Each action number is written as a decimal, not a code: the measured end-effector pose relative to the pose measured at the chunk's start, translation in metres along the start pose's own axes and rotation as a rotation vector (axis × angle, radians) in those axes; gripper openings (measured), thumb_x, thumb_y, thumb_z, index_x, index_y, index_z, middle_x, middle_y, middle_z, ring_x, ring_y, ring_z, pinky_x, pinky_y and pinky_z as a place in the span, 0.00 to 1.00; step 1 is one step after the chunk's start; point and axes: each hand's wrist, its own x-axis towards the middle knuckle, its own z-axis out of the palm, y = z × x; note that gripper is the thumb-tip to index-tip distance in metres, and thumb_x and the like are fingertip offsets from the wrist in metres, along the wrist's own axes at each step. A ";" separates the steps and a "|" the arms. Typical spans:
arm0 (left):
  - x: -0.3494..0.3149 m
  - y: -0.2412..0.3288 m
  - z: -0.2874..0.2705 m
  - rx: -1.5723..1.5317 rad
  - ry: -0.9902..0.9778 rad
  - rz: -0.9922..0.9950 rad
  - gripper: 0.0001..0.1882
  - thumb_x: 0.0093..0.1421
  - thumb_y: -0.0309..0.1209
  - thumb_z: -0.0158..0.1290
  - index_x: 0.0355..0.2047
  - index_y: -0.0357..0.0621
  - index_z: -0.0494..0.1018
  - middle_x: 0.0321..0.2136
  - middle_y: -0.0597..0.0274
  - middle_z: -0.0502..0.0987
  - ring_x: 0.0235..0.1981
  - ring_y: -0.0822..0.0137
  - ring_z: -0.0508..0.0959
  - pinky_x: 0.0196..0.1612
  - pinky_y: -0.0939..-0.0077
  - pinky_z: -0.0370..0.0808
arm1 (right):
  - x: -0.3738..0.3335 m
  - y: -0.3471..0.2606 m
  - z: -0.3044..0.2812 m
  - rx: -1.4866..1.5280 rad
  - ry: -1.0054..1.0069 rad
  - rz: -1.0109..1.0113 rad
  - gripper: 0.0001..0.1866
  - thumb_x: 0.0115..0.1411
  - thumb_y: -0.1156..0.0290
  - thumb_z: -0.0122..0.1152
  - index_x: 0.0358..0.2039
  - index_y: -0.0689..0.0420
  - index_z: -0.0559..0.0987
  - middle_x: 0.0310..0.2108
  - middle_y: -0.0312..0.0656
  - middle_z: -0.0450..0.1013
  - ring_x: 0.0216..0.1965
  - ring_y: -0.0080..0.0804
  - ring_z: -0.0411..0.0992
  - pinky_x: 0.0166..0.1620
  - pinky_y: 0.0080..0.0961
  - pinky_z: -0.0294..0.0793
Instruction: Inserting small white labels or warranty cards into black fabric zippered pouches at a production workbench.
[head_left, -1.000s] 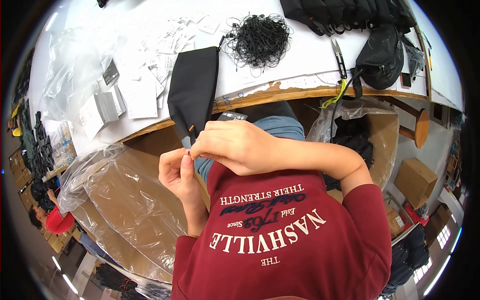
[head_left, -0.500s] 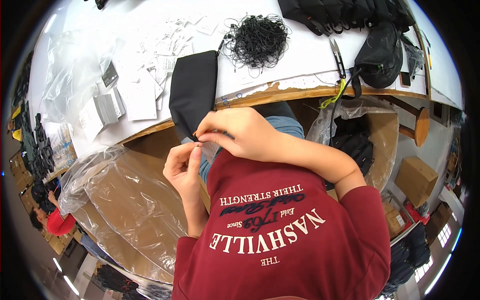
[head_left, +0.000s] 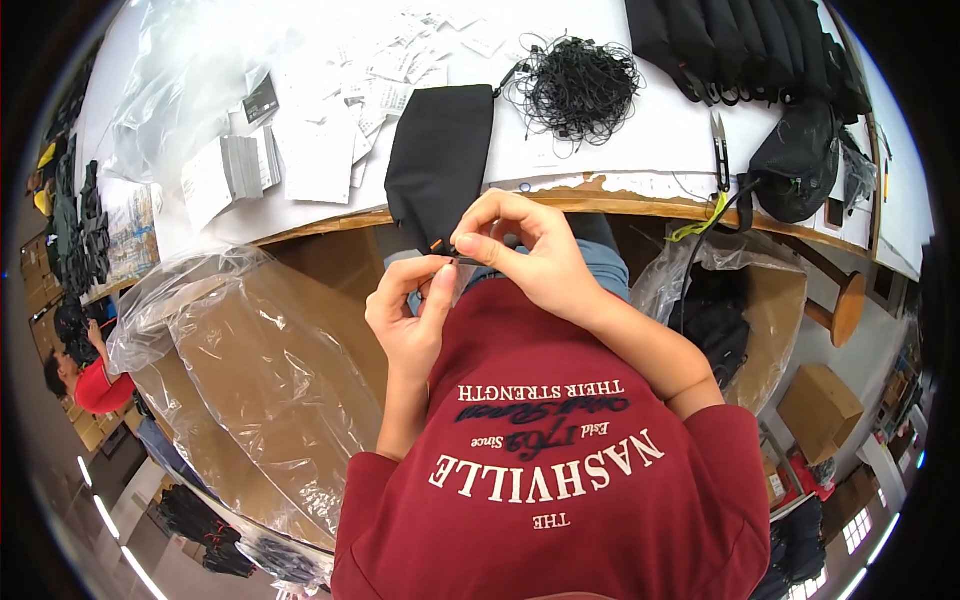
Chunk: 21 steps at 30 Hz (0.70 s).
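Observation:
A black fabric pouch (head_left: pixel 440 150) hangs over the table's near edge, its lower end with a small orange tab reaching my fingers. Just below that end, my left hand (head_left: pixel 410 315) is closed, thumb and forefinger pinched together. My right hand (head_left: pixel 530 245) pinches close beside it, nearly touching. A short, thin dark strand shows between the two hands, and something pale and partly see-through lies beneath them. Fingertips hide what exactly each hand grips. Beyond the pouch lies a tangled heap of black string loops (head_left: pixel 578 90).
On the white table (head_left: pixel 330 225) are stacked white cards (head_left: pixel 235 170), loose paper tags (head_left: pixel 400 65), thread snips (head_left: pixel 720 150), a black mesh bag (head_left: pixel 795 165) and a row of black pouches (head_left: pixel 740 45). Plastic-lined cartons (head_left: pixel 260 350) flank me below. A person in red (head_left: pixel 95 385) is at far left.
The view has shifted, so the table's things sit further right. My hands stay together at the pouch's lower end; the right fingers have tilted and the pale tag beneath shows less.

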 end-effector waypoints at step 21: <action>0.014 -0.002 -0.020 0.299 -0.294 0.086 0.05 0.50 0.20 0.60 0.27 0.38 0.75 0.15 0.67 0.69 0.15 0.76 0.64 0.19 0.83 0.59 | 0.002 -0.015 -0.009 -0.438 -0.108 -0.146 0.02 0.54 0.73 0.63 0.27 0.56 0.78 0.25 0.33 0.72 0.28 0.23 0.68 0.31 0.20 0.64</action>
